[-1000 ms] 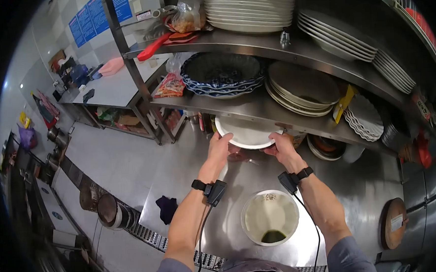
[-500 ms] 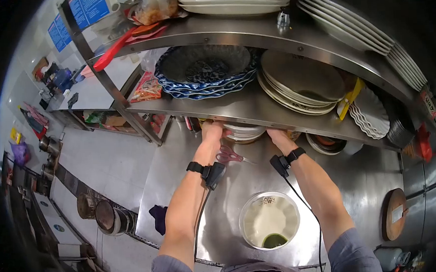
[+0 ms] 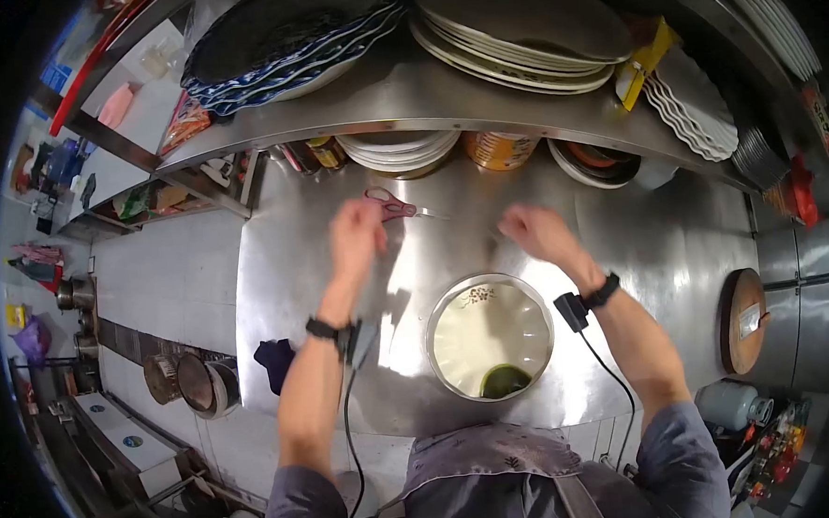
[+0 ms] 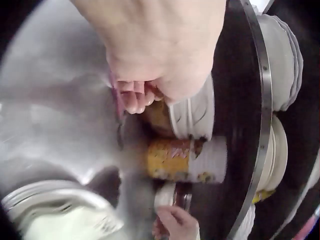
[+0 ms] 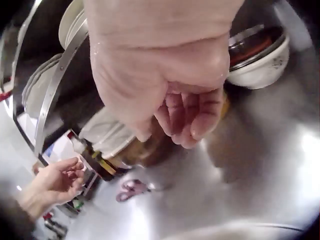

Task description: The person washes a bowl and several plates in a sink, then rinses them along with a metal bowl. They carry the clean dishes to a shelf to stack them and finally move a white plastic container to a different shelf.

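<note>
The stack of white dishes (image 3: pixel 399 150) sits on the table (image 3: pixel 662 246) under the shelf (image 3: pixel 519 105), beyond both grips and apart from them, between the two but nearer the left grip (image 3: pixel 357 238). That grip is bare, its fingers loosely bent; the right grip (image 3: pixel 543 235) is bare too, fingers relaxed and gently curled. From the head, the left fingers blur against the handles of the scissors (image 3: pixel 391 205), while the right wrist view shows a gap between that hand and the scissors. The left wrist view shows the printed yellow and white side of the can (image 4: pixel 186 159) next to the dishes; from the head only its lower part appears. Only the head view shows the dark green patch inside the big bowl (image 3: pixel 456 327) near the person, and only the right wrist view shows the mark outside the small bowl (image 5: pixel 265 72).
</note>
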A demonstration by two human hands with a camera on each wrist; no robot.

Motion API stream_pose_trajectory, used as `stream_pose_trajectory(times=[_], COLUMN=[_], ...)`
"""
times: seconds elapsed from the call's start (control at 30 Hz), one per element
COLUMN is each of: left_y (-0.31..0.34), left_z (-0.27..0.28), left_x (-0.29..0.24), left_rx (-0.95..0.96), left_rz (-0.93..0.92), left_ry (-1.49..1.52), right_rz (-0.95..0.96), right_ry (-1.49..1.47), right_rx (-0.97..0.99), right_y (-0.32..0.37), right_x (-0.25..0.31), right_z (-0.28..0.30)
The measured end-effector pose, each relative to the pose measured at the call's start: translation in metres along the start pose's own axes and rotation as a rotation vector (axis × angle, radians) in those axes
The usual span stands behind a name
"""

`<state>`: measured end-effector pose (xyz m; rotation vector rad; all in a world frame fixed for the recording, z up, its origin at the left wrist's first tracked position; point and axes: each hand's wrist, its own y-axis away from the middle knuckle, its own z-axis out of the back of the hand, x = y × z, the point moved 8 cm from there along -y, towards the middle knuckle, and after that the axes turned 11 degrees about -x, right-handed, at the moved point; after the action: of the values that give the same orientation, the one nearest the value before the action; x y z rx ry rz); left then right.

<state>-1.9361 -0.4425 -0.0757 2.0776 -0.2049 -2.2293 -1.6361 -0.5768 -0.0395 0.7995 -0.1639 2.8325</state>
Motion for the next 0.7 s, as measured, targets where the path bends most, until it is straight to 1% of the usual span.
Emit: stream_pose_trajectory(times=[0.03,0.07,0.13,0.17,0.2,0.23,0.27,0.3,0.37,0.4,0.43,0.47,0.5,0.53,0.57,0.6,0.63,0.67,0.7], left_y=[0.034,0.068,0.134,0.161,0.180,0.190,0.199,0.201,0.204,0.206,0.206,0.206,0.207,0.208,0.211,0.217,0.230,0.241,0.243], left_z=[0.000,0.002,0.006,0.006,0.007,0.007,0.007,0.004,-0.003,-0.002,-0.001,0.001,0.002,0.002,0.003,0.003,-0.003,-0.008,-0.008], left_x=[0.035,0.064,0.088,0.090,0.102,0.098,0.093,0.086,0.070,0.073,0.085,0.097,0.105,0.111,0.118,0.105,0.084,0.072,0.070], left_rx=[0.117,0.219,0.312,0.312,0.363,0.322,0.280,0.277,0.353,0.341,0.313,0.288,0.284,0.261,0.239,0.238,0.279,0.320,0.320], left_rz=[0.085,0.195,0.305,0.362,0.355,0.318,0.280,0.273,0.172,0.162,0.207,0.251,0.243,0.286,0.330,0.329,0.435,0.542,0.542], left_ry=[0.004,-0.110,-0.225,-0.308,-0.362,-0.398,-0.435,-0.436,-0.658,-0.658,-0.581,-0.505,-0.507,-0.419,-0.329,-0.330,-0.238,-0.144,-0.144], right_rz=[0.006,0.012,-0.069,-0.097,-0.122,-0.169,-0.182,-0.201,-0.207,-0.307,-0.407,-0.396,-0.519,-0.635,-0.630,-0.644,-0.660,-0.661,-0.660], right_ry=[0.034,0.067,-0.005,-0.076,-0.147,-0.127,-0.078,-0.104,-0.135,-0.149,-0.165,-0.169,-0.491,-0.815,-0.818,-0.848,-0.877,-0.876,-0.905], right_rx=[-0.044,-0.088,-0.030,0.005,0.039,0.123,0.154,0.112,0.069,0.077,0.083,0.075,0.109,0.145,0.142,0.188,0.235,0.237,0.180], right_y=[0.033,0.066,0.116,0.139,0.158,0.171,0.181,0.186,0.190,0.190,0.191,0.193,0.202,0.208,0.210,0.215,0.219,0.223,0.223], right_x=[-0.009,-0.017,-0.041,-0.047,-0.051,-0.052,-0.051,-0.046,-0.036,-0.038,-0.044,-0.045,-0.050,-0.049,-0.052,-0.051,-0.049,-0.045,-0.041], right_z=[0.005,0.008,-0.001,-0.009,-0.016,-0.025,-0.033,-0.036,-0.041,-0.044,-0.046,-0.048,-0.060,-0.068,-0.067,-0.067,-0.066,-0.059,-0.044])
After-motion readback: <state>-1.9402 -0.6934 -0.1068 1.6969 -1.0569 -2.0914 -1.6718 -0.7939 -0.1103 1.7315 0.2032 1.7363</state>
